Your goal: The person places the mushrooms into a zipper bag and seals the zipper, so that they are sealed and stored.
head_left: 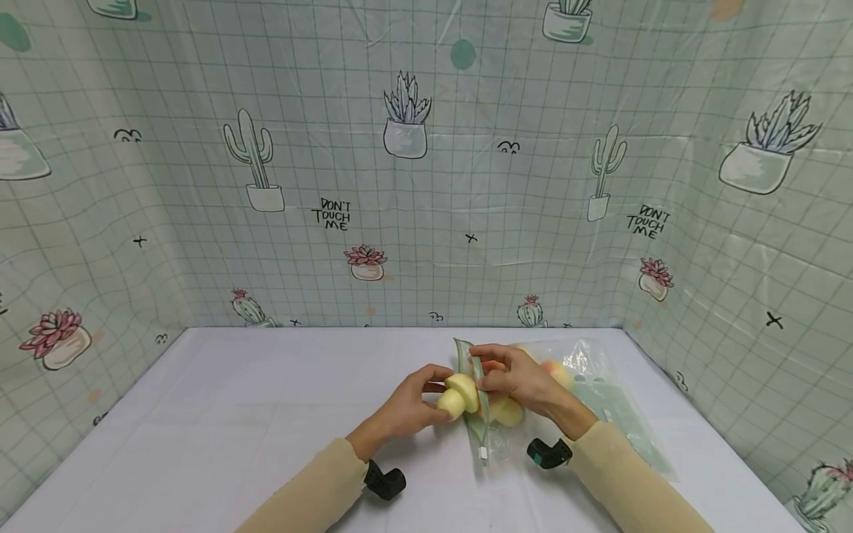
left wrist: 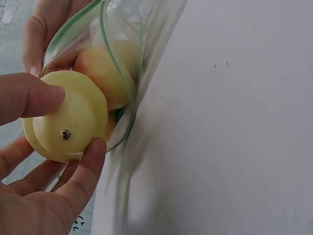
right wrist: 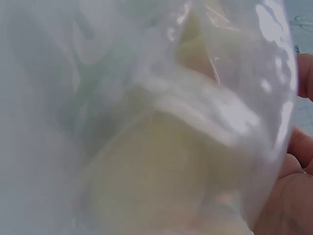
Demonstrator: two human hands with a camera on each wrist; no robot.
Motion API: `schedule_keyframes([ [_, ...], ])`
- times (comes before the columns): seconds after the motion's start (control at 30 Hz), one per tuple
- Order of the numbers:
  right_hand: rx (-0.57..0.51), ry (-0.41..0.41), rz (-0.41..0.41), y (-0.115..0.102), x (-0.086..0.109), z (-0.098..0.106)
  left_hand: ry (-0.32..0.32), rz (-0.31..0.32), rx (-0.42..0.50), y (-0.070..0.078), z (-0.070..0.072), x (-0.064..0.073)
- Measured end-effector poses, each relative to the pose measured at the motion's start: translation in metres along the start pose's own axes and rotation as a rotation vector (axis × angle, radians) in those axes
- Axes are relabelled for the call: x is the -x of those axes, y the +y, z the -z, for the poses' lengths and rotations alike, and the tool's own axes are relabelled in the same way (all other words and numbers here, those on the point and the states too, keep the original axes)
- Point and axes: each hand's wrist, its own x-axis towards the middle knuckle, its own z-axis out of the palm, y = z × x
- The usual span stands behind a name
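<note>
My left hand (head_left: 408, 406) grips a pale yellow, mushroom-shaped fruit (left wrist: 68, 115), with a broad part and a smaller rounded end bearing a dark spot. The thumb lies across it and the fingertips support the opposite side. Directly beyond it is the parted mouth of a clear zip bag (head_left: 543, 444) with green seal strips. The fruit's broad part overlaps that mouth in the head view. My right hand (head_left: 516, 381) pinches the bag's edge near the seal. Inside the bag lie several yellow and reddish fruits (left wrist: 105, 73), blurred behind the plastic in the right wrist view.
The bag lies on a white table (head_left: 266, 414), its green-tinted lower part (head_left: 616, 411) spread toward the right. A patterned curtain (head_left: 426, 185) with cactus drawings encloses the back and sides. Black wrist devices (head_left: 385, 481) sit at both beige sleeves (head_left: 633, 474).
</note>
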Motion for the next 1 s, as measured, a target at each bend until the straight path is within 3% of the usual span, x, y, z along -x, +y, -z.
schedule_keyframes([
  [0.3, 0.03, 0.001, 0.017, -0.001, 0.0, 0.0, 0.001, 0.007, 0.016, 0.001, -0.004, -0.002],
  [0.43, 0.028, -0.007, 0.022, -0.002, 0.0, 0.001, -0.008, 0.0, 0.035, 0.023, -0.003, 0.006],
  [0.53, 0.029, -0.008, 0.021, -0.002, 0.0, 0.001, -0.012, 0.003, 0.041, 0.028, -0.004, 0.007],
  [0.7, 0.021, -0.01, 0.015, -0.002, 0.001, 0.001, -0.002, 0.005, 0.027, 0.004, -0.007, -0.002],
  [1.0, 0.002, -0.023, -0.003, -0.004, 0.002, 0.002, -0.005, 0.008, 0.012, 0.002, -0.011, -0.005],
])
